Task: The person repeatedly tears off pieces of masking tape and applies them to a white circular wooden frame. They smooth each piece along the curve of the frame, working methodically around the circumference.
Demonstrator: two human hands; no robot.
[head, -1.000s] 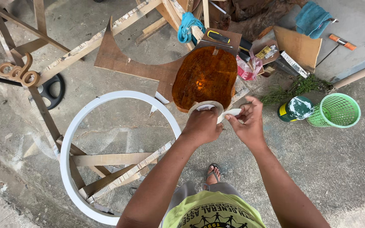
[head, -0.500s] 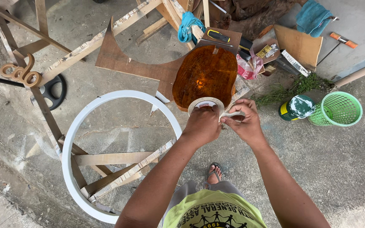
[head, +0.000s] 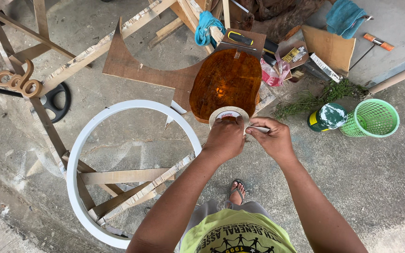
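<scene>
My left hand (head: 226,139) grips a roll of pale masking tape (head: 228,114) from behind, held up in front of me. My right hand (head: 273,138) pinches the loose end of the tape (head: 258,128) just to the right of the roll. Beyond the roll, a glossy amber-brown wooden slab (head: 226,82) lies on the concrete floor. Both hands are close together, nearly touching.
A large white ring (head: 78,154) rests on a wooden slat frame (head: 118,177) at the left. A green mesh basket (head: 371,118) and a paint can (head: 326,117) stand at the right. Plywood pieces (head: 132,63), tools, cloths and cardboard crowd the back. My sandalled foot (head: 236,192) is below.
The right hand has come in closer to the roll, shortening the pulled strip of tape. The left hand with the roll has stayed nearly in place.
</scene>
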